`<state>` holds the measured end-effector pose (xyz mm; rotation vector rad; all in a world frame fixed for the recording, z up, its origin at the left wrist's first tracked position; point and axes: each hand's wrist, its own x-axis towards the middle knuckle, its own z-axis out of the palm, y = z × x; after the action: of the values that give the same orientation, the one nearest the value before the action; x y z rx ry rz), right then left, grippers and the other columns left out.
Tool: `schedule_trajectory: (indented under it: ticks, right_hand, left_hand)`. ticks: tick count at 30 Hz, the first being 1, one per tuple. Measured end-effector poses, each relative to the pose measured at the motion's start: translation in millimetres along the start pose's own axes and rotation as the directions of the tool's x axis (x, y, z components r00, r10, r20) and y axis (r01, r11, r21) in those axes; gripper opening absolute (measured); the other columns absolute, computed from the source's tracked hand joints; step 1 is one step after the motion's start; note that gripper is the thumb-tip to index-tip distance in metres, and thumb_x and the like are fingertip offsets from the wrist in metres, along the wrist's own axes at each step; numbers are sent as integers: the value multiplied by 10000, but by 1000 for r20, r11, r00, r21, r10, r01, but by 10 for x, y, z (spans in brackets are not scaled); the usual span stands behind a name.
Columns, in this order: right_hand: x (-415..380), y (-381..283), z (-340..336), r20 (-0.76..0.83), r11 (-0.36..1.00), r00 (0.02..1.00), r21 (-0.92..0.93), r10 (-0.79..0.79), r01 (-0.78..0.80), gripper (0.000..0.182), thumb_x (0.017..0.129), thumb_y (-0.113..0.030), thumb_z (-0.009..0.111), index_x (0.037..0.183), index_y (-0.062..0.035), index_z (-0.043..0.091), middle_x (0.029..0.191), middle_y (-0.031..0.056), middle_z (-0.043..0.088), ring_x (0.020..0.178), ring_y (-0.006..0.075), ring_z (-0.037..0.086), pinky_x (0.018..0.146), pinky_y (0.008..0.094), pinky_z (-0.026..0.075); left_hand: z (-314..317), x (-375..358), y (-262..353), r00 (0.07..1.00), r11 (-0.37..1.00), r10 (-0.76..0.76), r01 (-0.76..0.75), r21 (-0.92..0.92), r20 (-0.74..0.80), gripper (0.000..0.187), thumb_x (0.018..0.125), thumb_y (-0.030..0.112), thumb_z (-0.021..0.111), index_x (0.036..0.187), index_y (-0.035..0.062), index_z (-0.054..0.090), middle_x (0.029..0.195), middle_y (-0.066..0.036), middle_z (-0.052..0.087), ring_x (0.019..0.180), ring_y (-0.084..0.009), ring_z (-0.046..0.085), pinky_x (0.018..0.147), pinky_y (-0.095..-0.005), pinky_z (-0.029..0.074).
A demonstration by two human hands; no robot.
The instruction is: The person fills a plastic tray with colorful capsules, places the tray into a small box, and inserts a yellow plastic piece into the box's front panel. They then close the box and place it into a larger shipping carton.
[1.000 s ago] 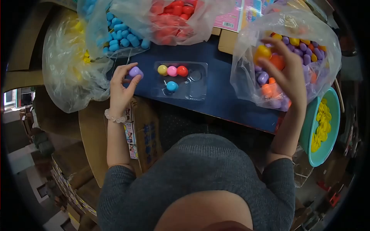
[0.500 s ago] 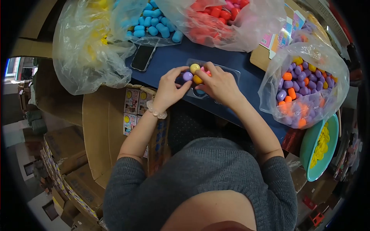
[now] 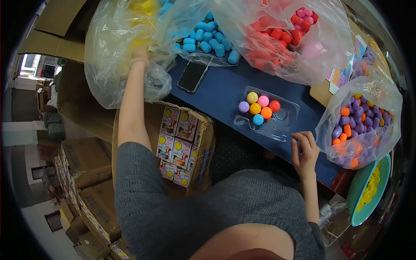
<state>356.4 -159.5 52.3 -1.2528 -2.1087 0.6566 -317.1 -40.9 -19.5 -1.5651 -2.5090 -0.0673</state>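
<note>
My left hand (image 3: 140, 55) reaches into the clear plastic bag (image 3: 104, 65) of yellow pieces at the upper left. Its fingers are blurred and partly hidden by the plastic. My right hand (image 3: 306, 152) rests by the front edge of the blue table, loosely curled with thumb and fingers apart and nothing between them. Just to its left lies a clear plastic tray (image 3: 284, 113). Grouped in the tray are several small round pieces, among them a purple ball (image 3: 244, 107), a pink ball (image 3: 263, 101) and a blue ball (image 3: 258, 119).
A phone (image 3: 192, 76) lies beside the bag of blue pieces (image 3: 212, 41). Bags of red and pink pieces (image 3: 281, 37) and of purple and orange pieces (image 3: 357, 119) stand rightward. A teal basin (image 3: 356, 206) holds yellow pieces. Below left is an open carton (image 3: 203, 151) of printed boxes.
Both hands have left the tray. My left hand has gone up and left into the yellow bag; my right has drawn back to the table edge. The camera view has shifted too.
</note>
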Motion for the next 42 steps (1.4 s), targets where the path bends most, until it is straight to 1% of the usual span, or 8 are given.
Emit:
schedule_trajectory:
  ticks: [9, 12, 18, 27, 29, 34, 37, 42]
  right_hand:
    - [-43, -11, 37, -46, 999, 999, 24, -21, 22, 107, 818, -22, 672, 921, -38, 649, 846, 94, 611, 652, 253, 631, 548, 316, 484]
    - [44, -8, 63, -3, 997, 997, 21, -80, 80, 100, 812, -24, 677, 906, -41, 649, 838, 87, 614, 644, 242, 632, 533, 311, 486]
    - [172, -89, 67, 17, 974, 974, -2, -225, 225, 96, 799, -37, 689, 887, -49, 650, 827, 78, 617, 625, 228, 628, 516, 309, 491]
    - [-2, -87, 50, -35, 979, 979, 29, -201, 202, 81, 805, -30, 682, 878, -38, 650, 800, 81, 618, 620, 229, 624, 525, 303, 485]
    - [-63, -36, 39, -43, 983, 983, 32, -181, 182, 78, 808, -30, 681, 879, -36, 651, 800, 83, 618, 621, 230, 625, 528, 305, 485]
    - [-114, -9, -6, -48, 990, 991, 55, -127, 129, 70, 815, -29, 677, 881, -32, 653, 801, 87, 619, 623, 237, 625, 535, 309, 486]
    - [-24, -136, 23, -72, 984, 989, 112, -133, 141, 69, 815, -23, 675, 880, -31, 654, 793, 86, 619, 620, 228, 624, 535, 306, 487]
    - [304, -600, 426, -97, 863, 984, 472, -151, 179, 439, 811, -130, 729, 1212, -73, 561, 1008, 125, 597, 719, 217, 642, 603, 320, 521]
  left_hand:
    - [-96, 329, -50, 977, 986, -81, 107, -128, 196, 559, 829, 304, 667, 1345, 144, 526, 1279, -120, 599, 1151, -311, 566, 970, -390, 448]
    - [-658, -108, 320, 836, 958, 230, -285, 36, 498, 698, 740, 179, 728, 1379, 79, 466, 1256, -149, 604, 1073, -309, 598, 901, -380, 494]
    - [-939, -441, 601, 630, 953, 42, 208, -221, 776, 652, 791, 133, 632, 1404, 51, 423, 1316, -103, 549, 980, -190, 607, 759, -317, 544]
    - [-797, -325, 566, 733, 897, -6, 305, -320, 680, 545, 857, 184, 629, 1376, 121, 473, 1175, -105, 617, 902, -214, 641, 694, -332, 552]
    - [-401, -114, 252, 937, 936, 349, -349, -43, 9, 476, 893, 307, 617, 1305, 87, 528, 1098, -161, 669, 774, -191, 688, 649, -342, 562]
    - [-562, -147, 444, 993, 997, 75, -78, -27, -92, 405, 922, 339, 577, 1241, 90, 556, 994, -184, 679, 735, -167, 692, 575, -349, 525]
    - [-851, -795, 910, 971, 333, -204, 190, -924, 125, 382, 1000, 359, 483, 1309, 135, 498, 1001, -108, 651, 599, -72, 600, 396, -211, 398]
    - [-1666, -2352, 2240, 871, -547, 238, 486, -681, 430, 413, 1023, 392, 418, 1376, 179, 407, 1074, -62, 594, 440, -4, 352, 344, -133, 255]
